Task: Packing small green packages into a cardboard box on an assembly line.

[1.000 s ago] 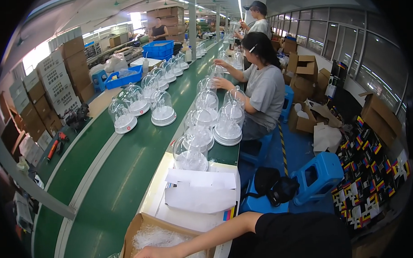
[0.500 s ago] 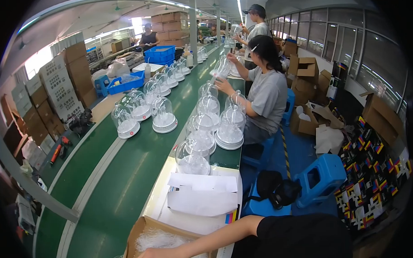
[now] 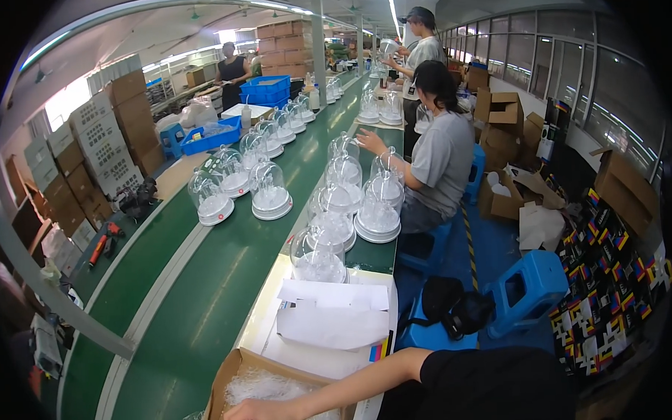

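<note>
My right hand (image 3: 258, 415) reaches in from the right on a bare forearm below a black sleeve. It is over an open brown cardboard box (image 3: 218, 382) at the lower edge. Inside the box lies a tangle of clear, stringy plastic pieces (image 3: 257, 385), too fine to tell apart. My fingers are curled and closed, their tips partly cut off by the picture's edge, so what they hold does not show. Beyond the box, folded white cardboard (image 3: 333, 327) rests on a white printed sheet. Clear domes on white bases (image 3: 319, 256) stand behind it. My left hand is outside the picture.
A green conveyor (image 3: 184, 311) runs along the left, with several domes (image 3: 270, 190) on it. A co-worker (image 3: 443, 147) in grey sits farther up on the right. Blue stools (image 3: 527, 285), one bearing a black bag (image 3: 458, 309), stand to the right. Blue bins (image 3: 265, 90) are at the back.
The seated co-worker has let go of a dome, which now stands farther up the table, and reaches toward the nearer domes. The view has shifted slightly. My right hand remains at the box.
</note>
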